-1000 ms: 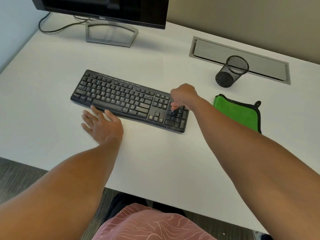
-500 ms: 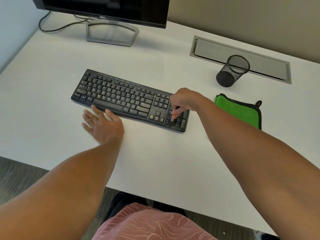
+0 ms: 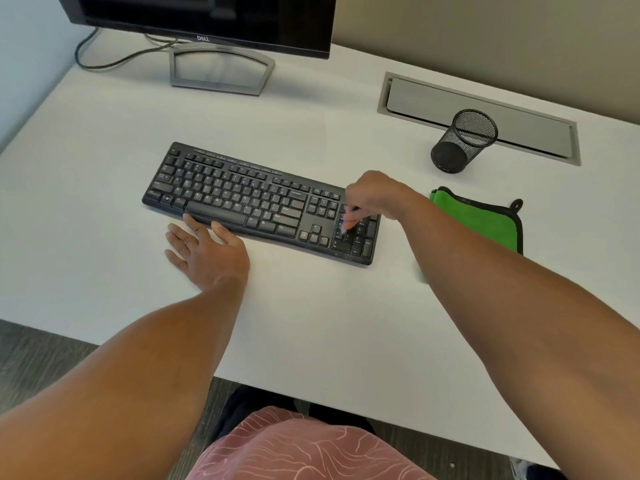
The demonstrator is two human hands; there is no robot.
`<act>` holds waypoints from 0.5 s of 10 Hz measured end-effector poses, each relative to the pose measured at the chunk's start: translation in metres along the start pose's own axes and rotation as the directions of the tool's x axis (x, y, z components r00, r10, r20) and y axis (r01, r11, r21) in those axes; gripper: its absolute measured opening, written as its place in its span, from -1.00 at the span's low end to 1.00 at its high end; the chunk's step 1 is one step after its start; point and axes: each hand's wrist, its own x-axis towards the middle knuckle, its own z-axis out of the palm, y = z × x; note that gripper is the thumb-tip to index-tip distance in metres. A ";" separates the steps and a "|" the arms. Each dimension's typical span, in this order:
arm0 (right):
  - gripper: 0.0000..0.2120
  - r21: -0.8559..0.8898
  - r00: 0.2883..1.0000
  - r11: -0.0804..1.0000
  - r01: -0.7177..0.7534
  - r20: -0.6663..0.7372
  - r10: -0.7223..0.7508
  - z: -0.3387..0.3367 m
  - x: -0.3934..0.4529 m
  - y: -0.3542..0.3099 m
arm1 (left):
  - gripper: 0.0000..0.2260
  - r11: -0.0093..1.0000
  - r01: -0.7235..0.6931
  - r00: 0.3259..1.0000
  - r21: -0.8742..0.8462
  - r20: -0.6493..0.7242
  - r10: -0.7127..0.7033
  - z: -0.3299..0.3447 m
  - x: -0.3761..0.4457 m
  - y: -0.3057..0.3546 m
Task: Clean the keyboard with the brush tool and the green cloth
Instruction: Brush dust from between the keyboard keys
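Right hand: fingers curled, pinching small blurred brush tool over black plastic keyboard number pad.
Left hand: flat, fingers spread on white desk, fingertips touching keyboard's front edge.

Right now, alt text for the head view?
A right hand holds a small brush over a black keyboard's number pad; the left hand rests flat at its front edge. A green cloth lies right.

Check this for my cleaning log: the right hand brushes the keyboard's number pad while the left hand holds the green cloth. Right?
Not quite. In the head view the left hand lies flat at the keyboard's front edge; the green cloth lies untouched on the desk. The right hand does work the number pad.
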 end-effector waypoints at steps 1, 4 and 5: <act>-0.82 -0.014 0.989 0.997 0.071 -0.126 -0.072 -0.008 0.004 -0.002 | -0.43 1.000 0.000 1.000 0.000 0.000 0.000 0.000 0.001 0.000; -0.82 -0.201 0.996 0.980 0.004 0.085 0.013 -0.010 0.006 0.016 | -0.43 1.000 0.006 1.000 0.001 0.004 -0.006 0.000 0.000 0.000; -0.84 -0.310 0.994 0.948 0.075 -0.052 -0.096 -0.014 0.004 0.013 | -0.43 1.000 0.007 1.000 0.002 0.003 -0.007 -0.001 0.000 0.001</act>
